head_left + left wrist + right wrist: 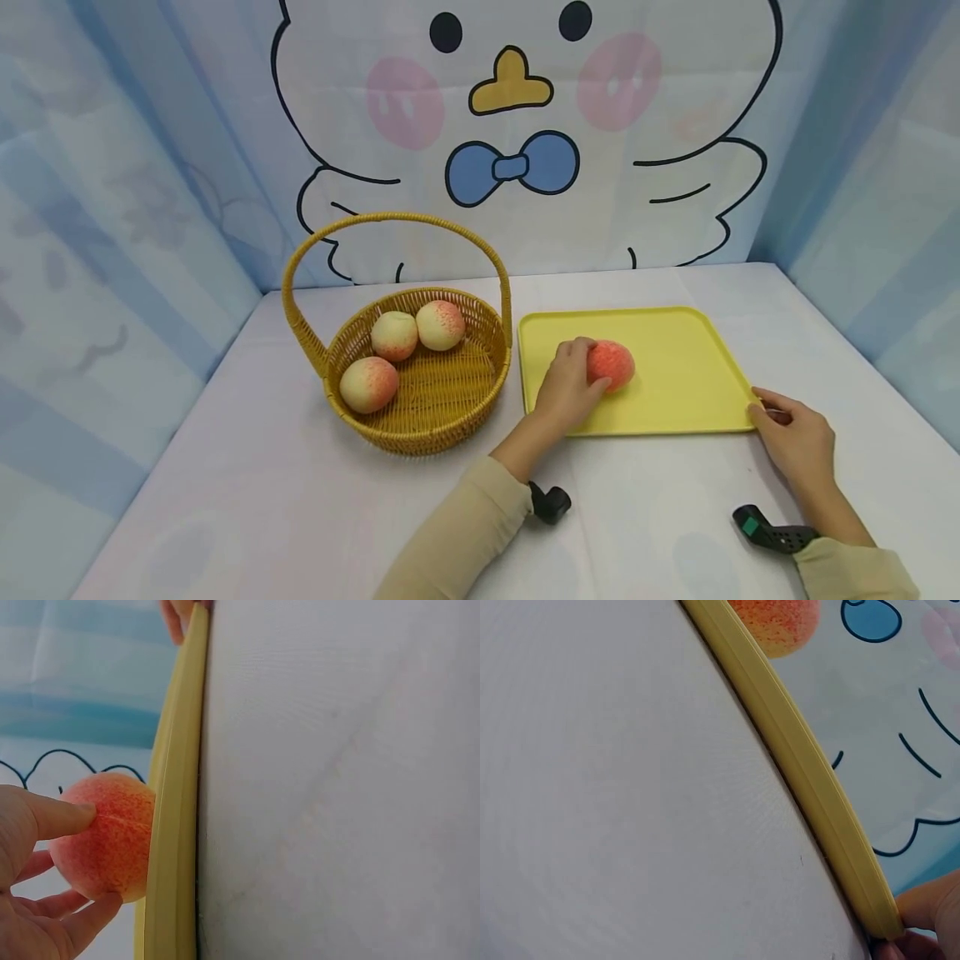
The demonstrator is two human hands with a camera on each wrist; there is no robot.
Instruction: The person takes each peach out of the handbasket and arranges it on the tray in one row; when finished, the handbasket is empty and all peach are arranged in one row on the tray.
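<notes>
A red-and-yellow peach point(611, 367) is at the left part of a yellow tray point(675, 358). My left hand point(567, 385) grips this peach point(109, 836) from its left side, thumb and fingers spread around it in the left wrist view. At the tray's near right corner, my right hand point(798, 437) pinches the rim between thumb and fingers. In the right wrist view the thumb point(930, 904) lies on the tray's corner, with other fingers partly hidden below it. The tray lies flat on the white table.
Left of the tray stands a woven basket point(442, 408) with a tall arched handle point(397, 217). Three pale peaches point(369, 385) lie inside it, toward its left and back. A white cloth covers the table point(262, 500), and a printed curtain point(510, 233) hangs behind.
</notes>
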